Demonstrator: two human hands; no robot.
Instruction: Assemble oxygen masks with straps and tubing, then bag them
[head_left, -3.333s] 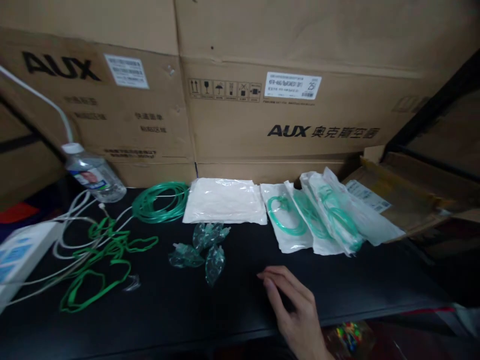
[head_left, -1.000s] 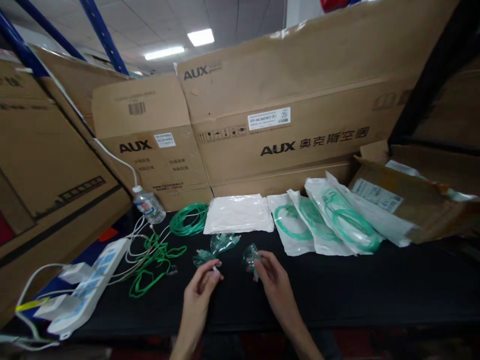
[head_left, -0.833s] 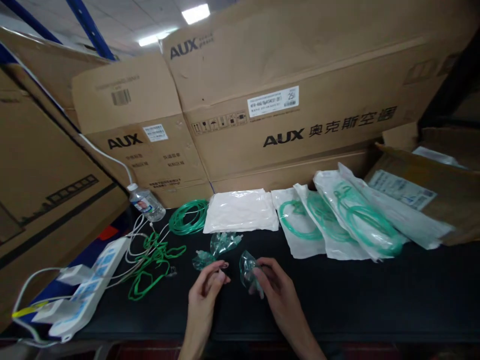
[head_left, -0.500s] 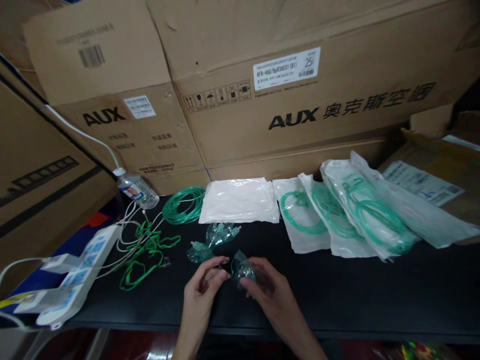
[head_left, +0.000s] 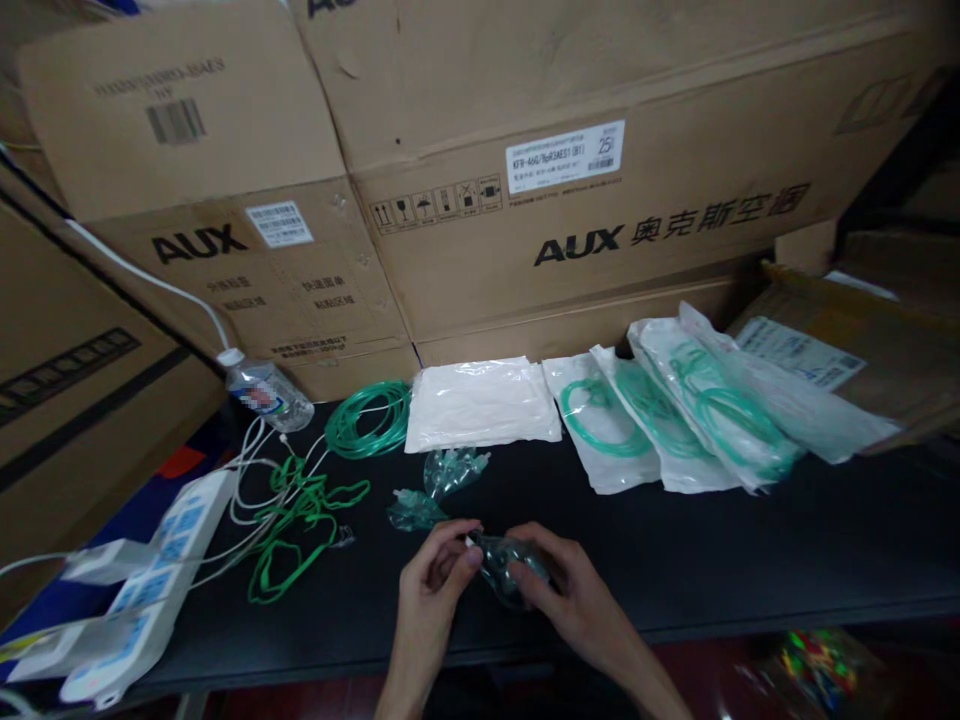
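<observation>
A clear green oxygen mask [head_left: 499, 563] is held just above the black table, between my two hands. My right hand [head_left: 559, 580] grips its body from the right, thumb on the near side. My left hand [head_left: 444, 570] pinches the mask's left end between thumb and forefinger, where a small pale bit shows. Behind my left hand lie two more clear green masks, one nearer [head_left: 415, 510] and one farther back [head_left: 454, 470]. Farther left, green elastic straps [head_left: 300, 520] lie in a tangle. My fingers partly cover the held mask.
Coiled green tubing [head_left: 367, 418] lies beside a white plastic-wrapped packet [head_left: 484, 403]. Several bagged tubing sets [head_left: 611, 425] line the right. A power strip [head_left: 150, 590] with cables and a tilted water bottle [head_left: 268, 390] occupy the left. Large cartons [head_left: 465, 270] stand behind.
The held mask has turned from tip-up to lying leftward. My left fingers, earlier apart from it, now touch its end. The camera view has shifted a little.
</observation>
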